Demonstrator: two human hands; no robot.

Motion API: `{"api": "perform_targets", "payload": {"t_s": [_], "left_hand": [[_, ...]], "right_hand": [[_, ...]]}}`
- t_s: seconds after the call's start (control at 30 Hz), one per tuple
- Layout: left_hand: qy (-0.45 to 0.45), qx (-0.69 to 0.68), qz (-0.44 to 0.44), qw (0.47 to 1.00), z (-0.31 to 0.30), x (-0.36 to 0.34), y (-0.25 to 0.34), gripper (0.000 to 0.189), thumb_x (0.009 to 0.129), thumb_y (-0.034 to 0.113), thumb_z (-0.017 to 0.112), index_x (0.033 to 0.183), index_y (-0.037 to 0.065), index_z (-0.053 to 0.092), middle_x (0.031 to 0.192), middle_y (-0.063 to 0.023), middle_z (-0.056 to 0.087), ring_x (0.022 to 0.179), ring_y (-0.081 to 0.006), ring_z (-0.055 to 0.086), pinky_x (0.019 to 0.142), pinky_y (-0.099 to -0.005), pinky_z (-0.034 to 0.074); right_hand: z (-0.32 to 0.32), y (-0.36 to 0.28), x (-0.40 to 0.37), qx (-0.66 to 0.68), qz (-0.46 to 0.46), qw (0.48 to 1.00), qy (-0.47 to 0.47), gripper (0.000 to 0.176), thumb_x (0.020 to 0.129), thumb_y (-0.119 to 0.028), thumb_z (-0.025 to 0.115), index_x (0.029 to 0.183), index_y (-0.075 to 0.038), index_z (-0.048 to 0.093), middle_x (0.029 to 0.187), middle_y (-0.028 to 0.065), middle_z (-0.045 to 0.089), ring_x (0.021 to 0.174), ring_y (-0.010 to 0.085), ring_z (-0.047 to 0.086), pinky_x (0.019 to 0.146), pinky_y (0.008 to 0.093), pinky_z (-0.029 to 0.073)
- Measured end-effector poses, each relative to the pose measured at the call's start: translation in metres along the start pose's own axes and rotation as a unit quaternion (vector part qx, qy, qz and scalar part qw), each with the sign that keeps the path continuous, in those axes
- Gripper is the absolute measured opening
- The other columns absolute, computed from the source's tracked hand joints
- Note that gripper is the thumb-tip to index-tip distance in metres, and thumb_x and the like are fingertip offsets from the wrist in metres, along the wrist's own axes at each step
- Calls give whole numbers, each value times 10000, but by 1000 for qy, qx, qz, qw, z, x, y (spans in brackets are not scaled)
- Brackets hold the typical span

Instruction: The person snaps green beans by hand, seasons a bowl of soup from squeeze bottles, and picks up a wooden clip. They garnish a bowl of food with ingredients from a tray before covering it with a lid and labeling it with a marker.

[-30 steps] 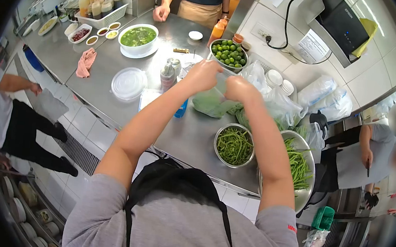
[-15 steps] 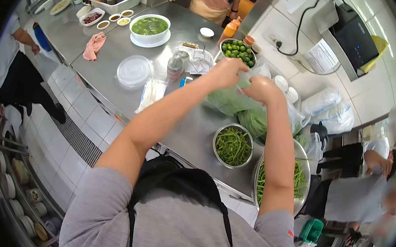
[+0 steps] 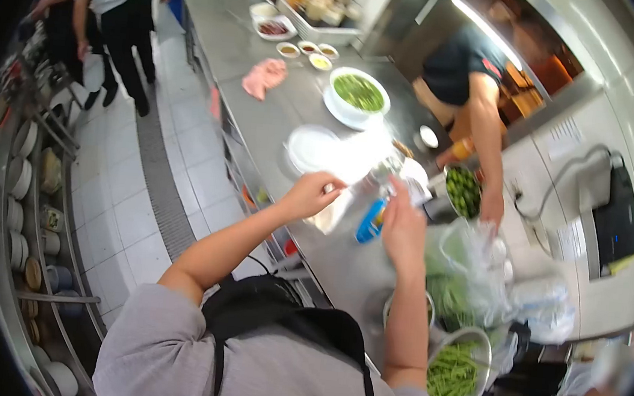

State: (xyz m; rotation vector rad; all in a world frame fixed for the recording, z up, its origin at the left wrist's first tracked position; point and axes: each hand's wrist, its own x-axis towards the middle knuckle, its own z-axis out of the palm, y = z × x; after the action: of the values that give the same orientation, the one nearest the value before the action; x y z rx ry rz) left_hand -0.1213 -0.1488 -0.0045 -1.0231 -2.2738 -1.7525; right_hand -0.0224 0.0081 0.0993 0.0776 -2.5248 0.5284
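Clear plastic container (image 3: 381,175), blurred, on steel counter (image 3: 261,142), in from near edge. R hand (image 3: 404,232) close by, fingers partly extended; L hand (image 3: 315,198) curled over near edge; can't tell if either grips. Slick plastic likely wants light, even fingertip pressure. Nearby: smooth blue item (image 3: 370,221), crinkly bag (image 3: 479,261), round white bowl (image 3: 338,106).
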Motion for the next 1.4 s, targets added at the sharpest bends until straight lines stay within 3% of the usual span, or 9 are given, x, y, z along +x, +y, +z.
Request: {"api": "perform_targets", "payload": {"t_s": [0.13,0.63,0.73,0.8,0.97,1.17,1.23,1.3,1.4], "left_hand": [[34,-42,-240,969,-116,-57,-54,170,795,124,571,940,56,628,771,-30,596,542,-76,497,522,-221,414],[286,6,-304,909,-334,-144,-88,145,792,100,582,913,41,637,675,15,524,538,-37,403,482,-198,336],[288,-44,-299,909,-345,-131,-90,155,799,64,563,937,26,619,771,-12,569,614,-44,475,550,-189,389],[271,-25,-310,911,-360,-111,-91,157,800,57,558,941,23,616,780,-16,575,625,-47,486,561,-190,397],[249,8,-288,925,-416,-59,-148,158,802,44,552,947,25,613,801,-11,591,645,-48,491,582,-194,406],[214,-120,-314,917,-503,47,-214,204,850,107,508,1015,9,580,886,-48,602,684,-76,502,645,-203,424],[207,-160,-315,912,-529,84,-253,276,856,134,504,1095,-1,528,979,-84,582,820,-118,543,707,-229,428],[208,-206,-252,923,-529,133,-283,403,883,199,451,1247,35,398,1204,-91,476,1062,-177,474,895,-303,378],[257,8,-116,959,-522,192,-349,471,904,213,393,1335,68,270,1332,-100,347,1239,-221,314,1001,-307,262]], "right_hand": [[72,-41,18,141,3,989,-42,136,831,-154,508,876,-43,573,634,133,576,555,315,545,510,391,415],[308,-141,142,259,45,963,-64,140,730,-163,653,722,-26,624,473,70,522,458,168,540,454,240,407],[335,-159,153,180,25,963,-201,246,718,-288,653,806,-58,634,633,136,584,559,234,571,517,331,439],[354,-174,157,50,-272,957,-86,325,690,-331,662,882,-72,616,826,152,594,745,261,571,647,351,434],[413,-155,224,304,-30,924,-228,364,747,-260,591,1058,-73,576,1241,157,414,1175,314,350,972,499,223],[504,-106,296,-248,-37,968,26,382,784,-190,565,1090,28,497,1049,143,576,978,283,526,878,401,352],[539,-123,323,135,-1,989,-58,401,809,-200,534,1140,13,458,1131,173,522,1067,300,475,935,403,320],[549,-207,369,661,367,626,-193,393,855,-234,492,1163,3,439,1218,165,460,1135,254,428,970,370,290],[577,-310,439,510,-3,820,-260,436,918,-338,361,1192,-5,421,1266,120,408,1155,203,386,958,323,303]]}}
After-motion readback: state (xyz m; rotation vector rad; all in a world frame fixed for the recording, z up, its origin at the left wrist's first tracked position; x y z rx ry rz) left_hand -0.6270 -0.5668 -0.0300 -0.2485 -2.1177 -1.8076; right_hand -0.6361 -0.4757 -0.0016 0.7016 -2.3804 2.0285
